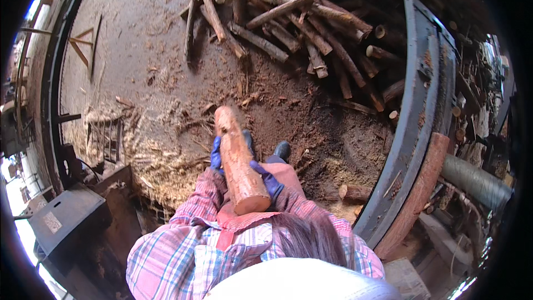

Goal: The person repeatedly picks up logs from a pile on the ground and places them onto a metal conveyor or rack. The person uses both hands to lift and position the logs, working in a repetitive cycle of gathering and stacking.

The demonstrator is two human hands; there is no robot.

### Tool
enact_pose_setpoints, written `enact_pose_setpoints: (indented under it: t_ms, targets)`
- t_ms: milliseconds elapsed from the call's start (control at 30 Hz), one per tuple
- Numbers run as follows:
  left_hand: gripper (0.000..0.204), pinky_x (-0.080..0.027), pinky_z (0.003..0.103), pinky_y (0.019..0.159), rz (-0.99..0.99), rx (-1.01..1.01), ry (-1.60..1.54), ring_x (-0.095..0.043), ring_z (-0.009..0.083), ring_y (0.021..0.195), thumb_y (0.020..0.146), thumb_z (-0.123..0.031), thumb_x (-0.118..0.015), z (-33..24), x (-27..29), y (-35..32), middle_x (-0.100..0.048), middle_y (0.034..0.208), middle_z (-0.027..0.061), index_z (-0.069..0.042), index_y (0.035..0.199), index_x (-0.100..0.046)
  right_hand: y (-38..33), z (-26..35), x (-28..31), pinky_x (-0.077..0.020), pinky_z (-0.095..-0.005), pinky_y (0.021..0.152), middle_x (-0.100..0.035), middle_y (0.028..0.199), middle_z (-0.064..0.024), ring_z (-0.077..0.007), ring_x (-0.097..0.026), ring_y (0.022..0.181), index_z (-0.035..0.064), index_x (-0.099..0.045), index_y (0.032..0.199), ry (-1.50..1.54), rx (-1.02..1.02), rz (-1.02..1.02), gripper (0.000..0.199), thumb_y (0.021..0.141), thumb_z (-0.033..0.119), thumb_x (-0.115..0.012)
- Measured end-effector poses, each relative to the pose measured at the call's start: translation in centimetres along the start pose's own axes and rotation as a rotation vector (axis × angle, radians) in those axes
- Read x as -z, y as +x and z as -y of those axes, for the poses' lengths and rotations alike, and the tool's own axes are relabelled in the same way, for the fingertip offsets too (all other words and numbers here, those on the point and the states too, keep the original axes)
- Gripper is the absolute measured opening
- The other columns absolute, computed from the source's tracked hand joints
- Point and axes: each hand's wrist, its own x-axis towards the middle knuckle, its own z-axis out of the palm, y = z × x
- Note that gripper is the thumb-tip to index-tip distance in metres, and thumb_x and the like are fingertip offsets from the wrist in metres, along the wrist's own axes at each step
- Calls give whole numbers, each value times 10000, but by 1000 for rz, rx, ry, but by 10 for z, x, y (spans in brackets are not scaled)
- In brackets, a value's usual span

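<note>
A short thick log (pixel 237 161) with reddish bark lies lengthwise between my two gloved hands, close in front of my body. Its cut end points back toward me and its far end tips away over the floor. My left hand (pixel 216 154), in a blue-purple glove, grips the log's left side farther along. Nearer to me, my right hand (pixel 268 179), in a glove of the same colour, holds its right side. The log hides part of the fingers of both hands.
A heap of cut logs (pixel 311 33) fills the far side. To my right runs a long metal channel (pixel 413 105), with a reddish log (pixel 419 194) along its outer side. A dark metal box (pixel 69 216) stands at left. Bark and shavings litter the ground (pixel 161 89).
</note>
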Motion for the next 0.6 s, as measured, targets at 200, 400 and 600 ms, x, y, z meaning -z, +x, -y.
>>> enact_pose_setpoints:
  t_ms: [200,400,600]
  targets:
    - [442,-425,365,994,246,-228,324,-542,214,1141,968,-259,-443,-30,-162,68,-520,1317,96,-36,1350,-442,-35,111,1,-449,-260,638,-604,995,-79,-128,-563,776,-18,-319,1369,-899,333,-56,780,796,347,-702]
    - [493,-494,357,856,425,-306,410,-590,210,986,868,-255,-651,-13,-420,23,-579,1145,141,14,1245,-485,-146,206,-70,-232,-391,1110,-290,1441,-201,-278,-324,1318,-29,-97,1445,-1324,984,-199,1107,700,411,-787]
    - [732,-433,342,945,970,-637,430,-531,213,1109,799,-292,-744,36,-601,-7,-543,1230,128,13,1347,-365,-294,342,-15,-338,-376,1088,-463,1328,-190,-265,-414,1276,-47,-349,1358,-1284,1125,-47,773,761,258,-735]
